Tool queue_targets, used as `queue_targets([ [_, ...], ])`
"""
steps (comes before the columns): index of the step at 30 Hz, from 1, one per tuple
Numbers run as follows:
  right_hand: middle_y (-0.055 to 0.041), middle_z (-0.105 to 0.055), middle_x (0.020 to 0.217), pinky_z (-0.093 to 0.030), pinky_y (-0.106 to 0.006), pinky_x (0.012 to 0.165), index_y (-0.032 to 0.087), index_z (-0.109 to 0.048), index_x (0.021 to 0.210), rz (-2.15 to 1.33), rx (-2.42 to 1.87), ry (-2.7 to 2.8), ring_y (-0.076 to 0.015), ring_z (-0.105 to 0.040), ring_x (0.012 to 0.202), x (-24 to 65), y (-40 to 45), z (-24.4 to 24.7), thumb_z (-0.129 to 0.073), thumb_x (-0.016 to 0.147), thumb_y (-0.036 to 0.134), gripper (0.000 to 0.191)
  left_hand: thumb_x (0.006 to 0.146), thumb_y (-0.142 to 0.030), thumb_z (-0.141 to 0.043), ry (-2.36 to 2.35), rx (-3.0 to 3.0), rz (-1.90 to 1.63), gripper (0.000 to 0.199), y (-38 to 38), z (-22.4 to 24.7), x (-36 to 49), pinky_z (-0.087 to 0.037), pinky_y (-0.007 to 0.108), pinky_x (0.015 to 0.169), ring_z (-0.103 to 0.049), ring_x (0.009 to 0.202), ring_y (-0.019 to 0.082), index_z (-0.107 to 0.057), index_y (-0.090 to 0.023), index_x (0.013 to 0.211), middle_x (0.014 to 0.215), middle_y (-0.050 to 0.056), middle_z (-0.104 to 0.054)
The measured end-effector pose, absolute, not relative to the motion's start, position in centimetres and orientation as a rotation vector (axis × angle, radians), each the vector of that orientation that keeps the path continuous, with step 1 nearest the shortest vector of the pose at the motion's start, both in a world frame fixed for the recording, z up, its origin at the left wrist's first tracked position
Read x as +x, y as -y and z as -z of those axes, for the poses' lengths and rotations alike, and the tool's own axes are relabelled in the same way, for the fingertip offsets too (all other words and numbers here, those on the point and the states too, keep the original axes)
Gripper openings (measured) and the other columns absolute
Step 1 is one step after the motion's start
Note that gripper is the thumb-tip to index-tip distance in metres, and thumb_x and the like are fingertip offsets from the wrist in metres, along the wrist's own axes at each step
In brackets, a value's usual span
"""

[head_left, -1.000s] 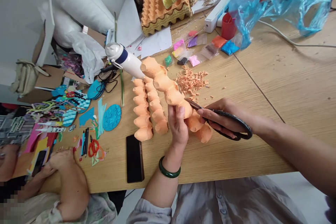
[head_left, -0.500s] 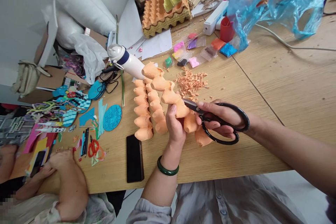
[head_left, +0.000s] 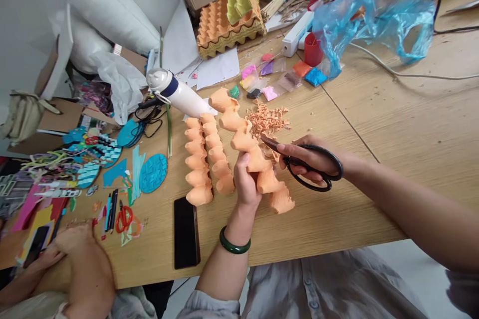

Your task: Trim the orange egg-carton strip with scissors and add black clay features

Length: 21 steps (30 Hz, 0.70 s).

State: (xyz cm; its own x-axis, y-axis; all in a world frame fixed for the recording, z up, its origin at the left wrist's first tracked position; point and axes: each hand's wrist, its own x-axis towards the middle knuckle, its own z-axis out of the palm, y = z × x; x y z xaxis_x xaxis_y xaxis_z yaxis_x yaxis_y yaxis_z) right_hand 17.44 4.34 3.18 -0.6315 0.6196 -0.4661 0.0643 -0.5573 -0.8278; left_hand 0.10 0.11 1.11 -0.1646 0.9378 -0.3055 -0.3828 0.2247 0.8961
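Observation:
My left hand (head_left: pixel 245 182), with a green bangle (head_left: pixel 234 241) on its wrist, grips a long strip of orange moulded egg carton (head_left: pixel 243 139) near its middle. My right hand (head_left: pixel 309 159) holds black-handled scissors (head_left: pixel 312 167) through the loops, their steel blades (head_left: pixel 271 143) lying against the strip's upper right side. The strip's cups are trimmed into a bumpy chain. Just beyond the blades lies a heap of orange carton scraps (head_left: pixel 266 120). Two similar strips (head_left: pixel 196 159) rest on the wooden table (head_left: pixel 337 209) left of my left hand.
A black phone (head_left: pixel 186 233) lies near the table's front edge. Stacked egg trays (head_left: pixel 224 25), a white appliance (head_left: pixel 175 92), coloured sachets (head_left: pixel 277 79) and a blue plastic bag (head_left: pixel 374 15) stand behind. A co-worker's hands (head_left: pixel 75 244) rest among paper cut-outs at lower left.
The strip has turned more upright in my left hand. The scissors have shifted slightly left and up along it. The whole view has drifted a little.

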Motion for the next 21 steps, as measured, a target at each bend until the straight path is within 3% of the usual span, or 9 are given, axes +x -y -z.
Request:
queue_targets([
  [2,0.0089,-0.04,0.05,-0.042,-0.022,0.028,0.017,-0.061,0.083,-2.228,-1.114,1.218,-0.0065,-0.037,0.032,17.5,-4.7,-3.3,-0.068,0.083,0.075,0.058,0.083,-0.05,-0.058,-1.073,0.542,-1.352,0.027,-0.3,-1.2,0.1,-0.059,0.037,0.076,-0.057,0.069,0.018,-0.061,-0.023,0.088,0.078,0.002,-0.056],
  [6,0.0071,-0.043,0.056,-0.057,-0.026,0.045,0.017,-0.059,0.08,-2.138,-1.066,1.301,-0.0086,-0.047,0.044,17.3,-4.5,-4.1,-0.069,0.073,0.084,0.067,0.085,-0.041,-0.058,-0.932,0.481,-1.361,0.028,-0.4,-1.1,0.0,-0.052,0.029,0.063,-0.052,0.065,0.015,-0.065,-0.021,0.103,0.08,0.001,-0.056],
  [11,0.0033,-0.05,0.064,-0.047,-0.024,0.047,0.02,-0.053,0.077,-1.859,-1.06,1.614,-0.0104,-0.051,0.05,17.5,-4.4,-4.2,-0.061,0.086,0.075,0.057,0.09,-0.044,-0.051,-0.933,0.431,-1.305,0.029,-0.3,-1.1,-0.1,-0.041,0.026,0.052,-0.048,0.065,0.015,-0.066,-0.021,0.099,0.079,0.002,-0.054],
  [16,0.0005,-0.058,0.07,-0.034,-0.026,0.06,0.017,-0.064,0.095,-0.943,-1.312,2.074,-0.0124,-0.048,0.06,17.8,-4.7,-2.7,-0.059,0.093,0.041,0.024,0.094,-0.044,-0.047,-0.869,0.369,-1.247,0.031,-0.2,-1.6,-0.2,-0.042,0.023,0.054,-0.048,0.068,0.013,-0.065,-0.018,0.099,0.083,0.003,-0.054],
  [21,-0.0062,-0.07,0.083,-0.032,-0.028,0.062,0.015,-0.069,0.104,-0.356,-1.216,2.257,-0.0166,-0.059,0.071,17.5,-4.8,-0.6,-0.055,0.093,0.03,0.023,0.101,-0.04,-0.039,-0.778,0.355,-1.24,0.036,-0.1,-1.8,0.1,-0.044,0.021,0.051,-0.049,0.068,0.013,-0.062,-0.017,0.088,0.081,0.005,-0.054],
])
